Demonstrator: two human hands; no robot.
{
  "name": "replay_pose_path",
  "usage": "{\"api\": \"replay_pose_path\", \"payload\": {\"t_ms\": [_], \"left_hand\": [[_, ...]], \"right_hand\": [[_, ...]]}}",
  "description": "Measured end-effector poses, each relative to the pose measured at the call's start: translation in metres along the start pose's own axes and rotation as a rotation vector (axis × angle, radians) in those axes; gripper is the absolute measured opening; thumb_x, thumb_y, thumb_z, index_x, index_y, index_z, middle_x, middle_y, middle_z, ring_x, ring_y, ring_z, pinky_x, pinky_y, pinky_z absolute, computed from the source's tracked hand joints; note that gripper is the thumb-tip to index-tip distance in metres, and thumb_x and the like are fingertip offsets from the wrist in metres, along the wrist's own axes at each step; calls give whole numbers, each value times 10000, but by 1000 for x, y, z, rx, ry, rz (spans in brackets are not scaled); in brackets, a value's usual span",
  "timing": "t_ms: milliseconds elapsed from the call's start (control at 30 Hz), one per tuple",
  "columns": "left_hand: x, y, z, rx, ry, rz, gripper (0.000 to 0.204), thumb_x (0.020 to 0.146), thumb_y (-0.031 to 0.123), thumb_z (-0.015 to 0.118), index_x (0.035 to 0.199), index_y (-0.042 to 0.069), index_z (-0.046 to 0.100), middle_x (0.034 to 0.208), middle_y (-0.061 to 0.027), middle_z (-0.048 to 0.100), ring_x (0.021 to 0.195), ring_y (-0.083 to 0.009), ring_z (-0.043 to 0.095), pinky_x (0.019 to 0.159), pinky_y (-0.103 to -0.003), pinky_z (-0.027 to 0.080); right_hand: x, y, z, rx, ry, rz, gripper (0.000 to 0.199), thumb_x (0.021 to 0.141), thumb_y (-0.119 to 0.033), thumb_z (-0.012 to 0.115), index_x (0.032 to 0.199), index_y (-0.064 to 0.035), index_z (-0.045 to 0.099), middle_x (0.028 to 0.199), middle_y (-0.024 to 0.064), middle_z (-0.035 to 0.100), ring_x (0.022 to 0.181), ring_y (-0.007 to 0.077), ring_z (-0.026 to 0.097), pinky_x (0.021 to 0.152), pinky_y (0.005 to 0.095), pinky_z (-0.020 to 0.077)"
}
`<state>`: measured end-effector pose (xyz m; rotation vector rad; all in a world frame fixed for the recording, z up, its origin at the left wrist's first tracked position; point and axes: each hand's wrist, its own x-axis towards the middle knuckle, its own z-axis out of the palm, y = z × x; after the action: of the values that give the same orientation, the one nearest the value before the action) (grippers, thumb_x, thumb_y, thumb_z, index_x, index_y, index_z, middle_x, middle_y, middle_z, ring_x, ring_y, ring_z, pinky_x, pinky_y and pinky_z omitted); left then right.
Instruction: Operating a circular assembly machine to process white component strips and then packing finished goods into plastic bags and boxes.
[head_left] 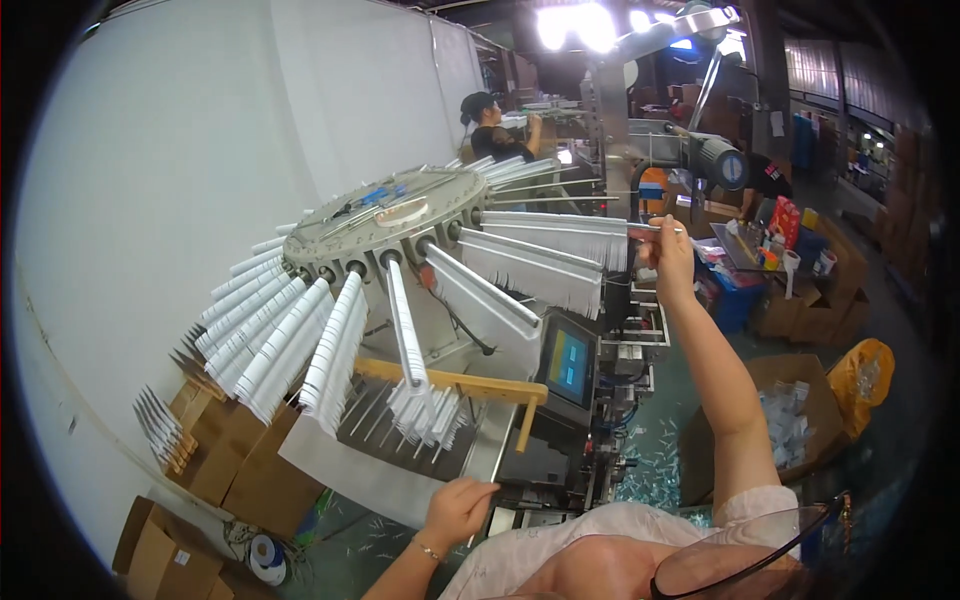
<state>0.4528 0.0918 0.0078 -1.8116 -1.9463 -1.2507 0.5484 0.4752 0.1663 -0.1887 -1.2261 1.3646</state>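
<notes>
hands well apart. right hand (667,250) up at the right, thumb and fingertips pinched on the outer end of a long straight metal rod hung with a row of thin white strips (555,232); that rod sticks out from the right edge of a big round grey metal disc (350,243). left hand (460,515) low, near the person's body, fingers curled at a thin pale stick (497,455); cannot tell if it grips it. more white-loaded rods (285,335) fan out around the disc's left and front edges. below the front edge: yellowish wooden bar (450,378), bunch of white strips (425,415), black-framed touchscreen (568,362) to their right. open brown cardboard box of clear bags (785,410) right of the right forearm. co-worker (497,135) behind the disc.
</notes>
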Motion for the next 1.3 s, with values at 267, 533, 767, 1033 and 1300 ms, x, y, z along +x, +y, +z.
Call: {"api": "replay_pose_path", "payload": {"t_ms": [267,533,767,1033,1300], "left_hand": [[-53,-49,0,-79,36,-174,93,726,50,558,790,66,623,701,-92,575,628,-269,558,548,-323,443],[-60,-60,0,-157,-1,-200,90,722,54,555,774,79,624,683,-83,556,625,-264,552,541,-324,436],[-59,-57,-3,-155,6,-196,92,714,47,551,768,71,621,656,-85,537,608,-265,541,529,-335,426],[-60,-54,0,-91,73,-215,90,715,48,551,767,68,621,668,-93,549,623,-271,548,545,-334,434],[-58,-47,0,-113,122,-218,95,712,17,551,774,45,618,668,-104,557,612,-267,549,540,-326,435]], "right_hand": [[9,5,0,457,-54,287,370,877,-456,390,765,-122,501,544,-32,390,445,68,344,405,195,263],[8,23,12,184,-36,59,388,890,-424,395,685,-102,468,540,-20,408,460,85,389,429,209,313],[7,25,5,64,-10,13,385,887,-420,405,686,-100,482,547,-14,430,460,89,395,433,210,316],[6,22,6,138,-23,52,405,863,-455,434,690,-93,495,541,-9,438,459,98,413,434,210,331],[7,-12,-51,253,172,77,400,835,-477,471,687,-107,511,517,-21,427,423,90,386,386,218,289]]}}
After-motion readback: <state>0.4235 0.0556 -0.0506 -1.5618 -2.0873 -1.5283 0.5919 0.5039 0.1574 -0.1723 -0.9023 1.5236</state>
